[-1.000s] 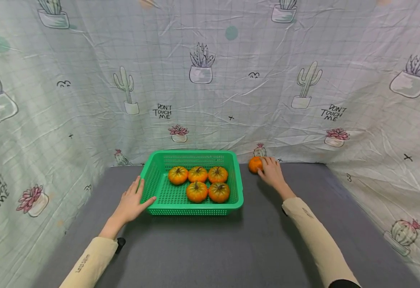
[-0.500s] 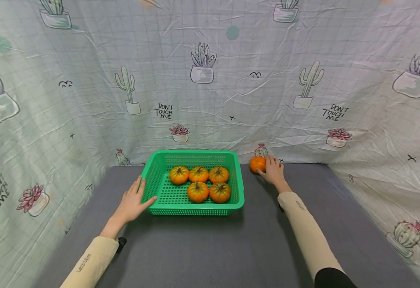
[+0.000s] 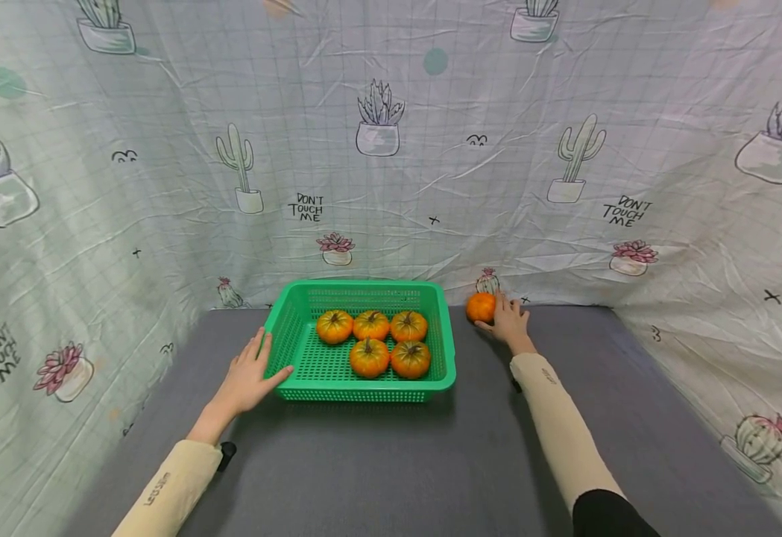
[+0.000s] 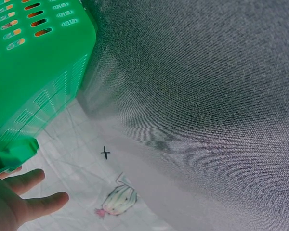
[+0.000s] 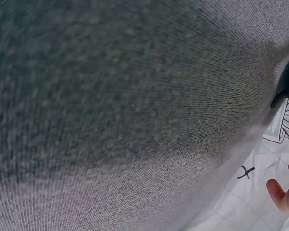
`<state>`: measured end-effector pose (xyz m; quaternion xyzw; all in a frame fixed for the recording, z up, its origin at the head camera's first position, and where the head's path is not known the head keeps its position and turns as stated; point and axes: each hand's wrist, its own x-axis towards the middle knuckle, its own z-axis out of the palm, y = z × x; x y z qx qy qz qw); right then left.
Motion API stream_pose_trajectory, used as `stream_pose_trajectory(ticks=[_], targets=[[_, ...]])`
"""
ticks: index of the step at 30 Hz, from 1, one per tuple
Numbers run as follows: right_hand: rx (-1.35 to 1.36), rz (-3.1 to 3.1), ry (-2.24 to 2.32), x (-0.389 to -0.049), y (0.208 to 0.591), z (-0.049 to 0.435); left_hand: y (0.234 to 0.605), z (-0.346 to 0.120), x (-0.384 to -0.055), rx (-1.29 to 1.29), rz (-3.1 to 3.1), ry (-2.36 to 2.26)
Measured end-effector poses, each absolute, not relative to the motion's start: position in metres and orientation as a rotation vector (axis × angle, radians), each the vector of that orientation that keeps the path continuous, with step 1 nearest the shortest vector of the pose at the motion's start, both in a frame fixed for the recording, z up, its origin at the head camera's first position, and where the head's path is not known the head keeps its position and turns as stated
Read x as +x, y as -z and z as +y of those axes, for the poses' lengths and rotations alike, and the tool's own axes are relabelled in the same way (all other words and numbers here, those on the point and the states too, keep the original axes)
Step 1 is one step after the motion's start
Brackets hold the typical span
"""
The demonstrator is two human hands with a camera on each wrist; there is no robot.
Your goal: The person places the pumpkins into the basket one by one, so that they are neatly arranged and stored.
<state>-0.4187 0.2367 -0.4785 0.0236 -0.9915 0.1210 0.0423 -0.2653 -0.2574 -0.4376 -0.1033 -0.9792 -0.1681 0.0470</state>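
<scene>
In the head view, my left hand [image 3: 246, 377] rests with straight, spread fingers at the left side of a green plastic basket [image 3: 364, 395], the thumb over its front left corner. The left wrist view catches its fingers [image 4: 45, 206] reaching past the basket's outer handle. Several small orange-green pumpkins [image 3: 369, 359] sit stem-up inside, toward the right. At the back right my right hand [image 3: 511, 325] is beside one more pumpkin [image 3: 481, 307], its thumb extended along the near side and its fingers spread at the right side. That pumpkin's dark stem [image 5: 282, 98] points sideways in the right wrist view.
A grey cloth-covered table [image 3: 364, 470] lies under everything. Behind and at both sides hangs a pale sheet [image 3: 431, 179] printed with cactus drawings, meeting the table's back edge close behind the pumpkin and basket.
My right forearm has swung left, and the right hand's fingers have spread, uncovering more of the lone pumpkin. My left hand and the basket keep their places.
</scene>
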Motion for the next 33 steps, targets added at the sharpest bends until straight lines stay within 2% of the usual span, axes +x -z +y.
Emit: stream_pose_trajectory(ticks=[18, 33], targets=[[0.168, -2.903, -0.270, -0.422, 0.474, 0.235, 0.437, -0.258, -0.264, -0.324, -2.966, 0.505], [0.394, -2.936, 0.178, -0.410, 0.441, 0.243, 0.436, -0.258, -0.264, -0.329, -2.968, 0.504]])
